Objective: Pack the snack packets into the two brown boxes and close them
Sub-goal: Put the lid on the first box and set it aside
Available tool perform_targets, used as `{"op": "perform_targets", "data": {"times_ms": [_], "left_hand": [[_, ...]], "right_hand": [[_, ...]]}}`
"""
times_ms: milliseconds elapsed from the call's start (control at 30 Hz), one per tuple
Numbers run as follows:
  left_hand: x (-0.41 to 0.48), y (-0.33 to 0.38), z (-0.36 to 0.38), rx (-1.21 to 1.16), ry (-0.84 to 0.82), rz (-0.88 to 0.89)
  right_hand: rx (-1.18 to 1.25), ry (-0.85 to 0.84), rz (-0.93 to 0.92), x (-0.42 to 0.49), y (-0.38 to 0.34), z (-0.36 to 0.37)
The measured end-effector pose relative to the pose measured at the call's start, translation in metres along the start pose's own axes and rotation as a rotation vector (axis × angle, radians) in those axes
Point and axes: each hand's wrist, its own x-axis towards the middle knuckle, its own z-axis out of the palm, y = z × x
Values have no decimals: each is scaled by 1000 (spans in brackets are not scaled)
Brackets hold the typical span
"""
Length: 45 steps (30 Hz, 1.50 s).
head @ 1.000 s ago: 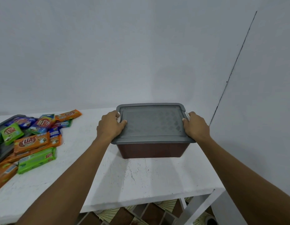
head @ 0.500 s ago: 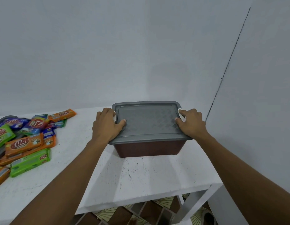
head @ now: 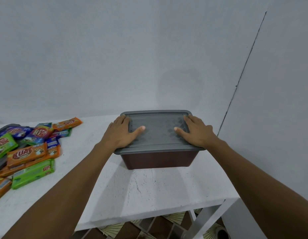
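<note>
A brown box stands on the white table near its right end, covered by a grey patterned lid. My left hand lies flat on the lid's left side, fingers spread, thumb pointing inward. My right hand lies flat on the lid's right side in the same way. Neither hand grips anything. A pile of snack packets in orange, green and blue wrappers lies at the table's left. The box's contents are hidden.
A grey tray or lid edge shows under the packets at the far left. The wall corner runs close to the box's right side. The table's front edge and right leg are near, with patterned floor tiles below.
Both hands have moved from gripping the lid's side edges to lying flat on top of the lid, fingers spread. The box has stayed in place.
</note>
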Motion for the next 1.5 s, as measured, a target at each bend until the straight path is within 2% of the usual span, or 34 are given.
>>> {"op": "perform_targets", "data": {"times_ms": [200,300,367,433,533,633,800,933,1167,1300,1400,1500], "left_hand": [[-3,0,4,-93,26,-56],[-10,2,3,-254,181,-85],[-14,5,3,-284,312,-71],[-20,6,4,-281,358,-36],[-27,5,7,-263,277,-4],[-41,5,11,-291,269,74],[-73,-24,11,-275,114,178],[-98,-79,-2,-176,18,129],[-153,-215,-43,-34,72,-40],[-189,-309,-59,57,100,-144],[-216,-383,-66,138,169,-293],[-229,-440,-73,102,187,-461]], "right_hand": [[39,23,14,0,-6,0],[75,188,-16,-10,-11,4],[37,343,-64,-16,-18,4],[25,405,-107,-24,-27,6],[83,401,-115,-42,-46,15],[69,406,-159,-52,-63,23],[119,350,-248,-47,-85,28],[189,339,-323,-43,-139,30],[235,386,-575,-27,-282,60],[247,223,-624,-19,-372,96],[171,27,-600,-21,-441,127],[132,-67,-597,-23,-499,148]]}}
